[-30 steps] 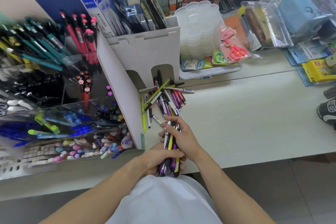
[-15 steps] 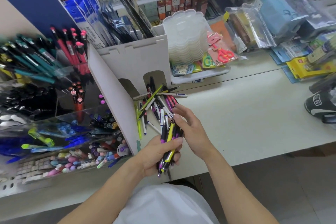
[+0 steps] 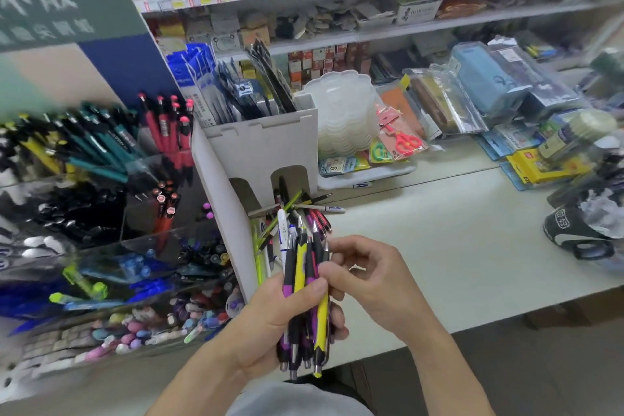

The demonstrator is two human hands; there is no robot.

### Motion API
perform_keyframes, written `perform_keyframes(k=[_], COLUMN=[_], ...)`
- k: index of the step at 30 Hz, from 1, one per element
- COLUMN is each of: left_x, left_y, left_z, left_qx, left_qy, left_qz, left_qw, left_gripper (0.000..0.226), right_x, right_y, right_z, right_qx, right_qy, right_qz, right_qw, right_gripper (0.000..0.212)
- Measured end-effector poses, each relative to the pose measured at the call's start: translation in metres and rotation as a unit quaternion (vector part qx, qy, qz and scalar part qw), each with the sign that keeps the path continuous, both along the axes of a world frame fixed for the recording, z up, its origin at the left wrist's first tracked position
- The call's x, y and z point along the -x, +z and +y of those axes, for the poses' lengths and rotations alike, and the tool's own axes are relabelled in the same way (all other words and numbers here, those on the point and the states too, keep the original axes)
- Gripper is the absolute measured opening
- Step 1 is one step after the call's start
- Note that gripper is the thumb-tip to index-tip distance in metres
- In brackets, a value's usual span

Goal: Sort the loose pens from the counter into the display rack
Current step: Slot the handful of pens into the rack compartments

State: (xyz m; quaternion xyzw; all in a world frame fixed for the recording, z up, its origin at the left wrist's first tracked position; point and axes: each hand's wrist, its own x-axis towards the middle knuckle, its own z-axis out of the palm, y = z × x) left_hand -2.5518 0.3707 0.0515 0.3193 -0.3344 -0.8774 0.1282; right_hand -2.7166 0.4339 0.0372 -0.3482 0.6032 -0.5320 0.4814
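Note:
My left hand [image 3: 270,317] grips a bundle of pens [image 3: 305,294], several of them black with purple or yellow bodies, held upright over the counter's front edge. My right hand [image 3: 368,273] is beside it, fingers curled, its fingertips pinching a pen in the bundle. A pile of loose pens [image 3: 297,213] lies on the counter [image 3: 439,246] behind the bundle, against the white cardboard holder. The clear tiered display rack [image 3: 101,213] stands at the left, its compartments filled with teal, red, black and blue pens.
A white cardboard holder [image 3: 260,145] with packaged refills stands behind the pile. A stack of white trays [image 3: 344,111], scissors packs and boxed stationery line the back. A black-and-white bag [image 3: 574,230] sits at the right. Shelves run along the wall.
Both hands rose with the bundle and the view tilted up. My right hand slid from the bundle's top to its middle, fingertips now on one pen.

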Motion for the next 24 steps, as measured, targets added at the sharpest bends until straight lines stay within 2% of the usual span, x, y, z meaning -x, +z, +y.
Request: perform_keyframes(k=[2, 4, 8, 13, 17, 21, 24], left_x=[-0.005, -0.013, -0.044, -0.105, -0.159, -0.200, -0.224], left_y=[0.010, 0.017, 0.028, 0.036, 0.042, 0.051, 0.053], left_z=[0.000, -0.002, -0.004, -0.017, -0.032, -0.043, -0.050], left_qx=[-0.009, -0.009, -0.008, 0.006, -0.010, -0.032, -0.027], left_qy=[-0.013, -0.018, -0.017, -0.016, -0.007, -0.021, -0.020], left_qz=[0.025, 0.028, 0.034, 0.063, 0.077, 0.115, 0.133], left_qw=[1.000, 0.999, 0.999, 0.998, 0.997, 0.993, 0.991], left_gripper=[0.031, 0.038, 0.036, 0.025, 0.033, 0.041, 0.043], right_x=[-0.005, -0.013, -0.039, -0.092, -0.138, -0.176, -0.197], right_y=[0.013, 0.026, 0.045, 0.063, 0.070, 0.081, 0.090], right_z=[0.001, -0.001, -0.009, -0.027, -0.047, -0.069, -0.082], right_qx=[-0.002, 0.001, 0.001, 0.000, 0.006, 0.017, 0.014], right_qy=[-0.029, -0.054, -0.056, 0.005, 0.030, 0.069, 0.078], right_qz=[0.008, 0.016, 0.001, 0.045, 0.068, 0.066, 0.089], right_qw=[1.000, 0.998, 0.998, 0.999, 0.997, 0.995, 0.993], right_gripper=[0.032, 0.025, 0.017, 0.023, 0.031, 0.055, 0.048])
